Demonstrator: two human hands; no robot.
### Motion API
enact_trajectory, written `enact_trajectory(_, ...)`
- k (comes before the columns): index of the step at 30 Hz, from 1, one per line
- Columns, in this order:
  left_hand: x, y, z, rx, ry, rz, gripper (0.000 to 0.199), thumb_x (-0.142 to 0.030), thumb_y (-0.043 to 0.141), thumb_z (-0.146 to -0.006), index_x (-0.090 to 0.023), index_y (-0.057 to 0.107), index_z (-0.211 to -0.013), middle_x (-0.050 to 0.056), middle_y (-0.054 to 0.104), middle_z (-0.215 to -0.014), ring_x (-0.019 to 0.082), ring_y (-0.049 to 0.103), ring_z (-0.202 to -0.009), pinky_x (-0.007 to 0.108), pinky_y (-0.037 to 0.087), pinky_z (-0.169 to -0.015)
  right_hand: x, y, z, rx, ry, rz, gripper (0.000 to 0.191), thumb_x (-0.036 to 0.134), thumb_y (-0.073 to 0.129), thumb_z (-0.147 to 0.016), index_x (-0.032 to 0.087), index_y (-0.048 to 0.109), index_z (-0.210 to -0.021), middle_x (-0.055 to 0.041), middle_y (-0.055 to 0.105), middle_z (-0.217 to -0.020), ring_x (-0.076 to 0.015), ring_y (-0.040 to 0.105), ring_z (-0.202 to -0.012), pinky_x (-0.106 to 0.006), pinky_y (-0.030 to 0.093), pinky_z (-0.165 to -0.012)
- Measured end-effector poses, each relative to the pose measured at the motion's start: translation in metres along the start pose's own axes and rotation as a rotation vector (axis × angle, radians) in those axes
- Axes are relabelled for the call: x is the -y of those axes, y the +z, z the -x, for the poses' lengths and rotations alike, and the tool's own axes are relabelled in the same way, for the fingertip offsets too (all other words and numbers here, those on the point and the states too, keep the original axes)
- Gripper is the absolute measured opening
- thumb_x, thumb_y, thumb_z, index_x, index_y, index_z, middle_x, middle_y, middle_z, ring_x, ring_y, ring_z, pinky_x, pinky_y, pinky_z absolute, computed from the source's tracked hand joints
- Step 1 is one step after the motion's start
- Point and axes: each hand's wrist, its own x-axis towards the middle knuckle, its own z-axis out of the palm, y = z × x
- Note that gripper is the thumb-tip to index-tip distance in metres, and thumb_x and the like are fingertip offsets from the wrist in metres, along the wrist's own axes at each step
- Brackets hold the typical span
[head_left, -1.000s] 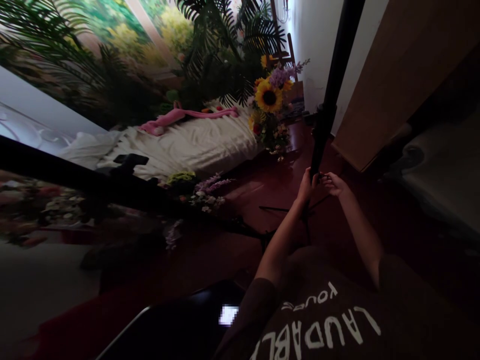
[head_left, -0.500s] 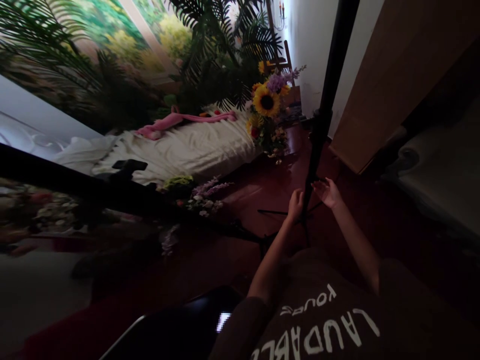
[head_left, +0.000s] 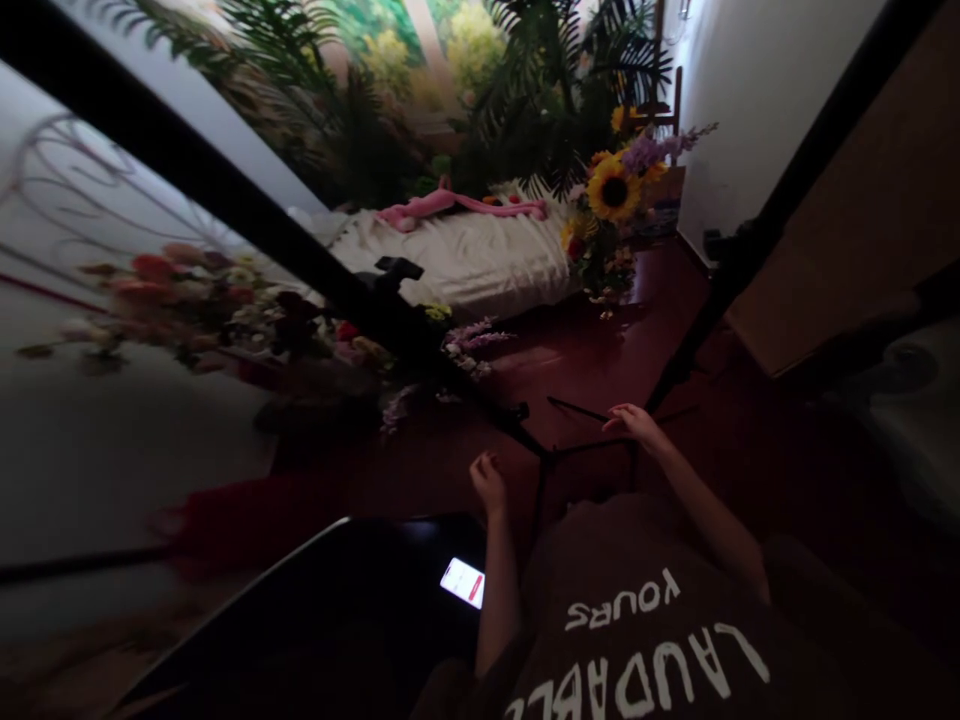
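My left hand (head_left: pixel 489 482) is in the air above the near edge of a dark glossy surface, its fingers loosely bent with nothing visible in them. My right hand (head_left: pixel 634 422) reaches forward with fingers extended, close to the lower part of the right black stand (head_left: pixel 739 270); whether it touches the stand I cannot tell. A second black stand (head_left: pixel 405 330), with a clamp knob on its pole, slants down from the upper left to spread legs between my hands. A lit phone (head_left: pixel 463 582) lies on the dark surface (head_left: pixel 360 590) beside my left forearm.
Beyond the stands is a low platform with white cloth (head_left: pixel 480 260), a pink plush toy (head_left: pixel 427 207) on it. A sunflower arrangement (head_left: pixel 613 190) stands at its right end. More flowers (head_left: pixel 202 300) are on the left. A brown panel (head_left: pixel 817 270) leans at right over the dark red floor (head_left: pixel 600 350).
My left hand has moved away from the right stand, to the left and toward me. My right hand has shifted slightly left and lower. The view has turned left.
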Motion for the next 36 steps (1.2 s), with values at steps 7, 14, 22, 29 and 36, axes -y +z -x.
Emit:
enact_trajectory(7,-0.1,0.022,-0.004,-0.065,0.242,0.267,0.051,-0.059,0.035,-0.093,-0.019,0.046,-0.123,0.009,0.059,-0.116,0.014,0.059,-0.099,0.027,0.048,-0.086,0.009,0.082,-0.008,0.32,0.116,0.15,0.01,0.023,0.052,-0.091,0.02,0.058,-0.084,-0.0005,0.073,-0.069,-0.0131,0.07,-0.064,-0.027,0.056,-0.068)
enact_trajectory(14,-0.103,0.028,-0.022,0.007,0.302,0.136,0.058,-0.066,0.031,-0.091,-0.018,0.052,-0.114,0.007,0.062,-0.102,0.013,0.056,-0.08,0.026,0.046,-0.078,0.037,0.116,0.001,0.475,0.135,0.112,0.027,0.031,0.042,-0.099,0.017,0.062,-0.086,-0.0044,0.073,-0.073,-0.0144,0.069,-0.065,-0.029,0.054,-0.072)
enact_trajectory(22,-0.081,0.035,-0.027,0.022,0.34,0.145,0.054,-0.065,0.035,-0.09,-0.018,0.052,-0.111,0.008,0.061,-0.099,0.014,0.058,-0.084,0.027,0.047,-0.08,0.038,0.137,0.005,0.517,0.268,0.046,0.047,0.048,0.028,-0.101,0.017,0.061,-0.091,-0.006,0.073,-0.077,-0.0154,0.069,-0.069,-0.029,0.054,-0.073)
enact_trajectory(29,-0.07,0.045,-0.031,-0.091,0.252,0.044,0.056,-0.063,0.035,-0.091,-0.015,0.048,-0.117,0.011,0.062,-0.097,0.017,0.058,-0.078,0.03,0.048,-0.074,0.041,0.143,-0.004,0.504,0.366,-0.077,0.038,0.044,0.035,-0.101,0.017,0.057,-0.086,-0.0039,0.072,-0.074,-0.0118,0.069,-0.069,-0.023,0.054,-0.07)
enact_trajectory(36,-0.065,0.053,-0.033,-0.173,0.284,0.033,0.056,-0.062,0.031,-0.092,-0.017,0.05,-0.118,0.012,0.062,-0.098,0.02,0.061,-0.09,0.032,0.048,-0.08,0.037,0.139,-0.013,0.53,0.517,-0.089,0.044,0.049,0.033,-0.1,0.015,0.06,-0.089,-0.0055,0.07,-0.073,-0.012,0.067,-0.062,-0.02,0.051,-0.056)
